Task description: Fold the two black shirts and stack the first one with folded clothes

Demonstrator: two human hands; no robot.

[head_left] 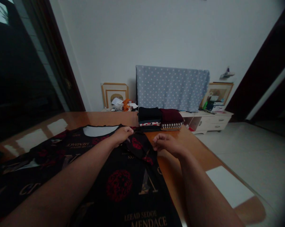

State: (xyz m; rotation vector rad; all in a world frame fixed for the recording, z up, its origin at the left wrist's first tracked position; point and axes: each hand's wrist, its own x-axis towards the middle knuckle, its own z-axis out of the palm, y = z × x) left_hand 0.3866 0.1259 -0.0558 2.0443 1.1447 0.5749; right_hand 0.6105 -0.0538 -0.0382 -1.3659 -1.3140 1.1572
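Note:
A black shirt (97, 176) with red flower prints and gold lettering lies spread over the wooden table, its neckline toward the far side. My left hand (123, 135) pinches the cloth at the shoulder, just right of the neckline. With curled fingers, my right hand (166, 144) grips the shirt's edge at the right, by the sleeve that lies folded inward over the front. Both forearms reach across the shirt, hiding parts of it.
Beyond my hands, folded dark clothes (149, 115) and folded maroon clothes (171, 116) stand in two stacks on the table (194, 157). A white sheet (228, 184) lies near its right edge. Behind are a low white cabinet (210, 122) and a dotted blue cloth (172, 88).

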